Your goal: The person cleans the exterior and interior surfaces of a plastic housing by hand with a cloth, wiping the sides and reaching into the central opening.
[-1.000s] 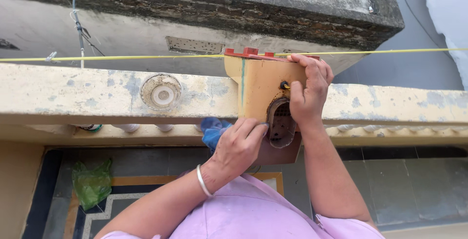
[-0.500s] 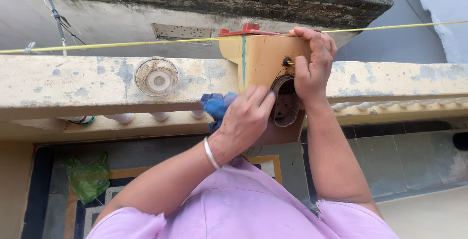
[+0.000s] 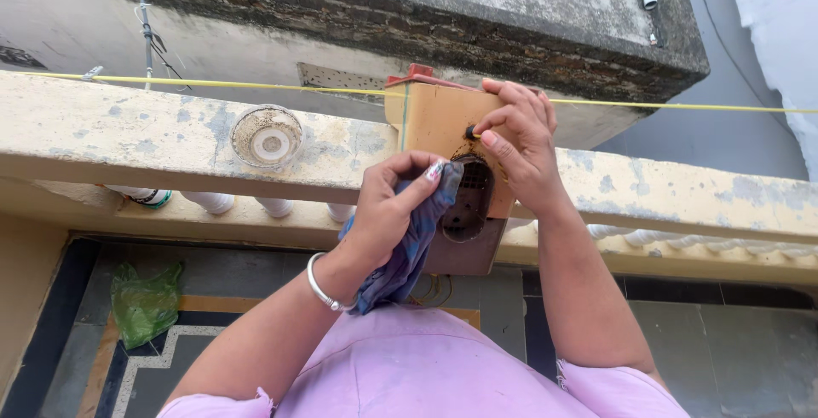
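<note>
Gripping a blue cloth (image 3: 407, 243), your left hand (image 3: 388, 209) presses it against the dark oval opening (image 3: 467, 199) low on the tan box (image 3: 430, 120) standing on the parapet ledge (image 3: 170, 141). Your right hand (image 3: 515, 141) pinches a small knob (image 3: 469, 132) just above that opening, steadying the box.
</note>
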